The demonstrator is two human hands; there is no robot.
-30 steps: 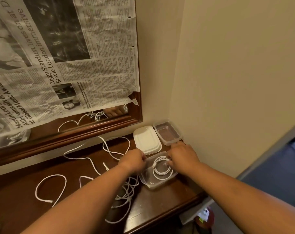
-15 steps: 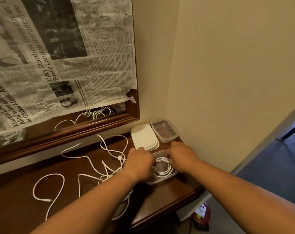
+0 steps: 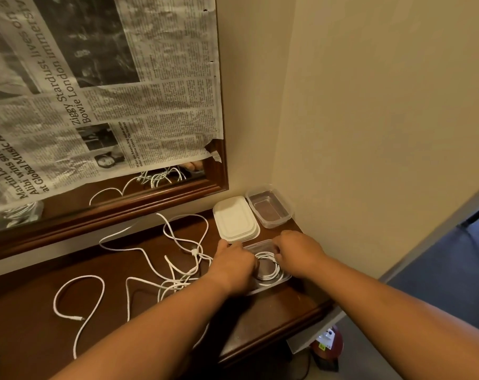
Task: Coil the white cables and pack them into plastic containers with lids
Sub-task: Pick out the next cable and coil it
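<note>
While right hand pinches coiled cable in container, left hand now farther over it, grip unclear

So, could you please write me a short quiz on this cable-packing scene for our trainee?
1. True or false: the clear corner container is empty.
2. Where is the coiled white cable? A) on the floor; B) in the near container, between the left hand and the right hand; C) hanging on the wall.
3. What lies just left of the corner container on the wooden table?

Key: 1 true; 2 B; 3 the stack of white lids.
</note>
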